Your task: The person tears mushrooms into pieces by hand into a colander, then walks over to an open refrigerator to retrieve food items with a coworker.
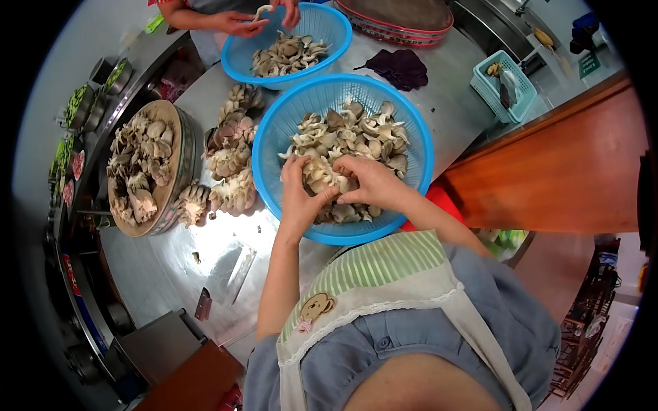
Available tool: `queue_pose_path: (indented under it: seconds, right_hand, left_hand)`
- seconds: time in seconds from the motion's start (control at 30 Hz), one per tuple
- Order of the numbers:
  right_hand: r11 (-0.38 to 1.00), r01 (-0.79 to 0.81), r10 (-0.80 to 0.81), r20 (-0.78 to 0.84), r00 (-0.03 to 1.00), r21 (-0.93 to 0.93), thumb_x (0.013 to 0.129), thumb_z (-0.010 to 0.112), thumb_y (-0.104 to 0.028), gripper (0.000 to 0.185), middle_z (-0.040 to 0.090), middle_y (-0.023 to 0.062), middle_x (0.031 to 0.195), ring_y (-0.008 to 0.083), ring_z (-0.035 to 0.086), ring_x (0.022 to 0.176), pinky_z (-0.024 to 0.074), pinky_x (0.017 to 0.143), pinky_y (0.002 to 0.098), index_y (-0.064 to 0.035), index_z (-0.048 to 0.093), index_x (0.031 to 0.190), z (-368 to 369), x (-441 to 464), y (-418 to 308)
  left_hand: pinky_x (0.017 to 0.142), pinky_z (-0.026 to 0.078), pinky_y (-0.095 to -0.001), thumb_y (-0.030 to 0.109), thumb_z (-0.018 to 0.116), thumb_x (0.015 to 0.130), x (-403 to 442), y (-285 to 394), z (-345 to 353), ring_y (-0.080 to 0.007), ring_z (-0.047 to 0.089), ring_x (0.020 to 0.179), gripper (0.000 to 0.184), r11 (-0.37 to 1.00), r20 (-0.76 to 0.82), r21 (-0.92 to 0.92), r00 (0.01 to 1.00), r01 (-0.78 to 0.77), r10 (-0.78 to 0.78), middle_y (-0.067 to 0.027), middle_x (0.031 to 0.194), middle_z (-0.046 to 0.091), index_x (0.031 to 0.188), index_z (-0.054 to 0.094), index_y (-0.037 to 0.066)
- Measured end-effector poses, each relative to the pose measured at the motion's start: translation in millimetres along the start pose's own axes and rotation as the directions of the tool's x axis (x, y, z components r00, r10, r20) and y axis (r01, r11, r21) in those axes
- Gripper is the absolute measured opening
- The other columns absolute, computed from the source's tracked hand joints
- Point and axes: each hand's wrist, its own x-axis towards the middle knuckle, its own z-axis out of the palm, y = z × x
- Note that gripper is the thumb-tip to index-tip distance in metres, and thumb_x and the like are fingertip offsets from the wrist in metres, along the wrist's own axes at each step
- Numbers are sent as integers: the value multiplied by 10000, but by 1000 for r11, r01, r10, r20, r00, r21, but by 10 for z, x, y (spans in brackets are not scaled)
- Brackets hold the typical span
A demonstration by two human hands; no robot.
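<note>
A large blue plastic basket full of grey-white oyster mushrooms stands on the metal table right in front of me. Both my hands are inside it, on its near side. My left hand has its fingers curled around oyster mushrooms from the left, thumb pointing inward. From the right, my right hand pinches the same bunch with thumb and fingers. My fingers partly hide the pieces between them. Whole mushroom clusters lie on the table just left of the basket.
A round wooden block at left carries more mushrooms. A knife lies near the table's left edge. Across from me, another person's hands hold a mushroom piece over a second blue basket. Dark cloth and a turquoise basket are farther right.
</note>
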Motion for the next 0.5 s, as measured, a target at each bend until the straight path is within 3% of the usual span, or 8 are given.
queue_pose_path:
  seconds: [0.1, 0.13, 0.2, 0.27, 0.33, 0.37, 0.43, 0.5]
  right_hand:
    - [984, -80, 77, 25, 997, 159, 690, 866, -211, 583, 609, 87, 910, 221, 606, 840, 493, 738, 346, -45, 558, 1156, 20, -37, 99]
    - [955, -128, 117, 54, 992, 269, 693, 863, -216, 567, 591, 76, 868, 196, 596, 824, 479, 716, 334, -49, 563, 1144, 40, -44, 156]
    - [915, -155, 132, 88, 987, 372, 724, 840, -228, 551, 565, 45, 849, 146, 574, 833, 470, 703, 308, -45, 559, 1161, 101, -68, 321]
    - [909, -219, 205, 78, 976, 355, 731, 830, -278, 561, 581, 70, 858, 178, 586, 814, 478, 698, 323, -46, 561, 1164, 116, -83, 271]
    - [972, -80, 95, -61, 994, 219, 726, 830, -314, 584, 602, 94, 862, 228, 606, 791, 494, 704, 349, -47, 557, 1168, 114, -99, 119]
    - [975, -59, 76, -76, 994, 213, 726, 830, -314, 584, 602, 94, 862, 228, 606, 791, 494, 704, 349, -47, 557, 1168, 84, -73, 83]
    - [1000, -27, 28, -103, 994, 9, 734, 820, -328, 586, 631, 125, 880, 286, 629, 796, 503, 712, 381, -45, 549, 1169, 107, -100, 34]
    - [997, -34, 39, -71, 997, 67, 734, 818, -334, 589, 643, 134, 895, 301, 637, 813, 505, 721, 392, -45, 546, 1170, 146, -89, 158]
  left_hand:
    - [1148, 294, -466, 251, 862, 708, 19, -59, 6, -429, 306, 1419, 850, 1000, 61, 25, 998, -11, 10, -286, 1505, 336, 1402, 427, 22]
    - [1100, 355, -419, 225, 830, 734, 2, -103, 44, -371, 430, 1304, 790, 994, 39, 69, 996, -88, 86, -209, 1384, 439, 1383, 434, 15]
    - [1131, 318, -447, 248, 804, 749, -9, -140, 72, -397, 394, 1348, 786, 985, 65, 131, 993, -111, 103, -231, 1416, 438, 1399, 432, 11]
    - [1175, 249, -461, 278, 794, 771, 0, -130, 69, -418, 279, 1435, 862, 991, 109, 104, 991, -83, 71, -260, 1503, 337, 1467, 359, 13]
    - [1171, 254, -447, 303, 785, 802, 12, -50, 31, -422, 280, 1429, 867, 997, 128, 58, 990, -59, 51, -270, 1513, 301, 1474, 336, -14]
    - [1171, 255, -444, 304, 781, 807, 35, -8, 12, -421, 281, 1428, 868, 997, 131, 49, 990, -54, 48, -269, 1515, 297, 1475, 331, -21]
    - [1170, 257, -441, 304, 777, 812, -60, -7, 9, -421, 281, 1427, 870, 998, 138, 46, 990, -46, 39, -269, 1516, 294, 1476, 325, -29]
    - [1170, 256, -444, 311, 766, 827, -3, -49, 27, -420, 273, 1432, 867, 994, 162, 83, 985, -77, 62, -271, 1523, 281, 1479, 316, -40]
